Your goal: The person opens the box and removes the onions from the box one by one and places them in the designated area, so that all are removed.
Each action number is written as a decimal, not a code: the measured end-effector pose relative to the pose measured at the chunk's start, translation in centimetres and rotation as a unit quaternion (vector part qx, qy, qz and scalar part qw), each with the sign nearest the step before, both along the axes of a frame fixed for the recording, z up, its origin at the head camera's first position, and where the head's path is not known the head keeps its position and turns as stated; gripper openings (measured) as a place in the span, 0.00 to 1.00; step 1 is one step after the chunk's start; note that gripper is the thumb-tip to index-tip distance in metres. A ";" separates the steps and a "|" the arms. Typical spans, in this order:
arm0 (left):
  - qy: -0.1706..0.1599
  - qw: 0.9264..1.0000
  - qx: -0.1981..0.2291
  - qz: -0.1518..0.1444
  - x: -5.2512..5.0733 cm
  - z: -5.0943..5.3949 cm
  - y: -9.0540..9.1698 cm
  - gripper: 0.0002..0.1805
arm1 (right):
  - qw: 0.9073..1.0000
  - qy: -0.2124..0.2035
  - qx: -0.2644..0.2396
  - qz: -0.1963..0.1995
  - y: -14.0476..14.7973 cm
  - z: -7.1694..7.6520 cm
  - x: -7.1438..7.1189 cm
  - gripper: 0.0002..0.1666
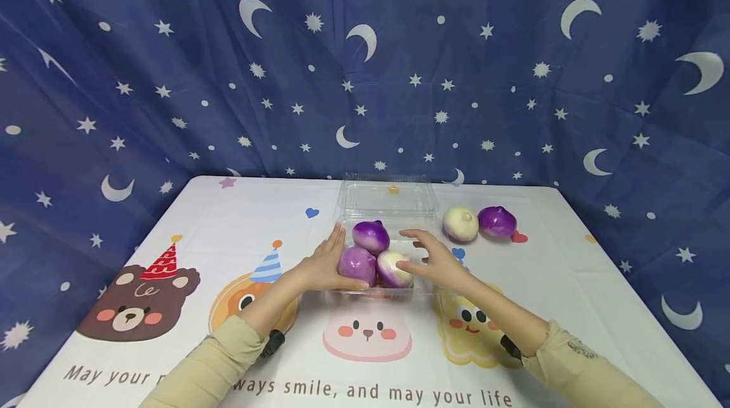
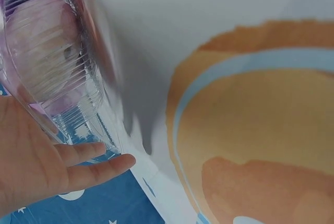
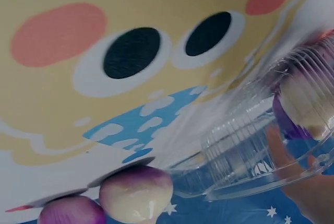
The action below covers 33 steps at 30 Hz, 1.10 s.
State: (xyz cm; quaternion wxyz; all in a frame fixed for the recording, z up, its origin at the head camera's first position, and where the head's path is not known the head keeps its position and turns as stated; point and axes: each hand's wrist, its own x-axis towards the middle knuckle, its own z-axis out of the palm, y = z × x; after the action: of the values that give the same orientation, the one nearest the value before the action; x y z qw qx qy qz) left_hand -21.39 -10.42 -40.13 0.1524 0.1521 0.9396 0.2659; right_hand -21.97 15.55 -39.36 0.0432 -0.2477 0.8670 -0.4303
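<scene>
A clear plastic clamshell box (image 1: 422,274) lies with its lid (image 1: 388,197) folded back, away from me. Three turnips are bunched in its left and middle part: a dark purple turnip (image 1: 371,237) behind, a lighter purple turnip (image 1: 357,266) at front left and a white-and-purple turnip (image 1: 395,269) at front right. My left hand (image 1: 326,267) rests along the box's left side with fingers extended, its thumb near the front. My right hand (image 1: 441,262) reaches over the right part, fingers apart and loosely bent, thumb tip at the white-and-purple turnip; whether it touches cannot be told.
To the right of the lid, a whitish turnip (image 1: 461,225) and a purple turnip (image 1: 498,222) lie side by side on the white printed tablecloth (image 1: 570,306). Behind the table hangs a blue curtain (image 1: 399,116) with moons and stars.
</scene>
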 end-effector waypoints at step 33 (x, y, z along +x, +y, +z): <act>-0.001 1.000 -0.008 0.005 0.1 0.1 0.1 0.69 | 0.988 -0.153 0.016 0.007 -1.1 -1.2 -0.9 0.34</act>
State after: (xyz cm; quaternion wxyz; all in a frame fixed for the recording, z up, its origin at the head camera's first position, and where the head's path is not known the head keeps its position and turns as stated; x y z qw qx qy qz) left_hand -21.33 -10.29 -40.07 0.1534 0.1458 0.9424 0.2591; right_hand -22.89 14.42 -40.56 0.1820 -0.1845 0.8555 -0.4484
